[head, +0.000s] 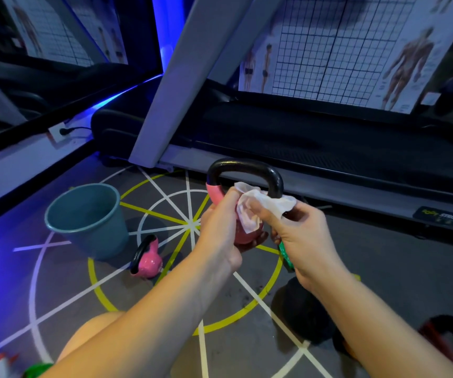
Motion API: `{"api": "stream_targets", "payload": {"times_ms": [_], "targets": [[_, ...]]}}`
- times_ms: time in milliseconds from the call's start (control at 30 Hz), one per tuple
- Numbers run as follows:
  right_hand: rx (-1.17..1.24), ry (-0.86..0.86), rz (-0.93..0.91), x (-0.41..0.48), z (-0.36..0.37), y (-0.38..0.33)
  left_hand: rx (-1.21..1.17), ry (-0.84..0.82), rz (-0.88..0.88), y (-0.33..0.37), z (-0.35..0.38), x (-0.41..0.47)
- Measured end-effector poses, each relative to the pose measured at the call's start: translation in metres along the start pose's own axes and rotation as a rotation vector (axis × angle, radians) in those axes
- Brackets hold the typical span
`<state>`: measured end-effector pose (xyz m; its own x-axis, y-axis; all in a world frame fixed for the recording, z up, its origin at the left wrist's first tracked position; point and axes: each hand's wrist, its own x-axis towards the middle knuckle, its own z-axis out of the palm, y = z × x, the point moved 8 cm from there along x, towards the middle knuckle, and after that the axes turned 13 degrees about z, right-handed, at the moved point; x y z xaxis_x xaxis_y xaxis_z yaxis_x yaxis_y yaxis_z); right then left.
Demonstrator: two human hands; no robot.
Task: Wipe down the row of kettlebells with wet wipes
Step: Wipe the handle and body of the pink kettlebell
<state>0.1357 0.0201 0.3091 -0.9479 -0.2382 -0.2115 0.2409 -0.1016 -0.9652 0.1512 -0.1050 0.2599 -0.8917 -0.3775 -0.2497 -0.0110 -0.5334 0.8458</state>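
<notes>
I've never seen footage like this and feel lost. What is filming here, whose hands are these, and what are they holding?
There is no machine: a person wears a camera on the head, looking down at their own two hands. The left hand holds up a pink kettlebell with a black handle; the right hand pinches a white wet wipe against it. On the marked floor stand a grey bucket and a smaller pink kettlebell. A treadmill is behind.

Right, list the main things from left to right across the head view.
White bottle → grey-blue bucket → small pink kettlebell → held pink kettlebell → red-and-black kettlebell.
</notes>
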Motion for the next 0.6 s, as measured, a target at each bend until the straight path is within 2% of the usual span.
{"api": "stream_targets", "payload": {"times_ms": [200,367,500,600], "targets": [[0.049,0.119,0.036,0.001,0.006,0.011,-0.002,0.017,0.039,0.001,0.006,-0.006],[0.117,0.140,0.067,0.002,0.000,0.009,0.041,0.029,0.056,0.002,0.011,-0.010],[0.154,0.129,0.050,0.002,0.000,0.003,0.033,-0.004,0.066,0.006,0.016,-0.010],[0.091,0.066,-0.026,0.002,0.005,-0.010,0.023,-0.069,0.051,0.012,0.023,-0.013]]}}
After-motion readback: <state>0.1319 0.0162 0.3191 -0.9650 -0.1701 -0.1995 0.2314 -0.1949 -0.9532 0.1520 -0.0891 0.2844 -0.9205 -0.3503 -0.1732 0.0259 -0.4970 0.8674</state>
